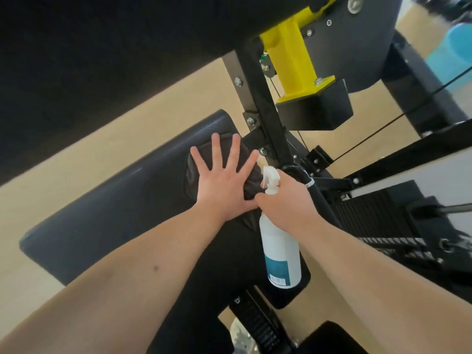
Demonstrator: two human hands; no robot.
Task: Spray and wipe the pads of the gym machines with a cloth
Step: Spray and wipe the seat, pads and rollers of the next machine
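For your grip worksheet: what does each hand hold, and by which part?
The right hand grips the bottle by its neck. The left hand holds nothing: it presses the cloth flat.

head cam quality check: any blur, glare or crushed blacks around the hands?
Head view: left hand, right hand and spray bottle fairly sharp; top-right corner smeared by motion blur; black cloth barely separates from the black pad, which carries a faint sheen; upper pad crushed to near-black.
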